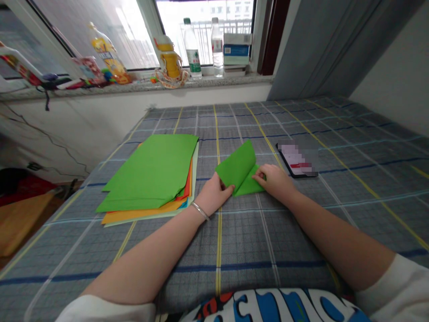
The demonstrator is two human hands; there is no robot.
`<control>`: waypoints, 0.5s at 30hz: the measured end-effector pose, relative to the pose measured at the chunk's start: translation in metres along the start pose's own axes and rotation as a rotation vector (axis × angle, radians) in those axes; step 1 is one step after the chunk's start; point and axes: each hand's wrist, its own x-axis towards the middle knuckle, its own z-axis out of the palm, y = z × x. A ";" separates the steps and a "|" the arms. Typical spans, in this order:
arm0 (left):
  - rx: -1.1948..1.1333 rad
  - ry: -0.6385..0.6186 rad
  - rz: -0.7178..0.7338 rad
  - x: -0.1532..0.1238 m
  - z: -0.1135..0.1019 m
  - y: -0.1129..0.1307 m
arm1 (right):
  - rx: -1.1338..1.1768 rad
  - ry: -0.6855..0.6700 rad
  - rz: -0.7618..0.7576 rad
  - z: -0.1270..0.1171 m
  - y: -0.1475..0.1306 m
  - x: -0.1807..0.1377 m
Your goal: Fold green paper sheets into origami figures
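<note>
Folded green paper (237, 169) sits between both hands (213, 194) (273, 181).

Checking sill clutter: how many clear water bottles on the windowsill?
2. The green-labelled bottle stands on the windowsill; the red-labelled bottle stands just to its right, beside a stacked box. More could be hidden behind these items.
</note>
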 end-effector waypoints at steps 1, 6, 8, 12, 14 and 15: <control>-0.013 0.032 0.002 0.001 0.000 -0.001 | 0.007 -0.013 0.011 0.001 0.001 0.001; 0.095 0.297 0.173 0.003 0.002 -0.008 | 0.018 -0.020 0.061 0.002 -0.001 0.004; 0.277 0.372 0.260 0.002 0.002 -0.009 | 0.009 -0.002 0.068 0.002 -0.003 0.003; 0.548 0.229 0.466 -0.001 0.001 -0.001 | -0.033 0.015 0.061 0.001 -0.005 0.003; 0.530 0.097 0.595 0.000 0.003 0.002 | -0.054 0.016 0.052 0.001 -0.006 0.003; 0.494 0.038 0.643 0.001 0.004 0.002 | -0.063 0.016 0.049 0.001 -0.006 0.003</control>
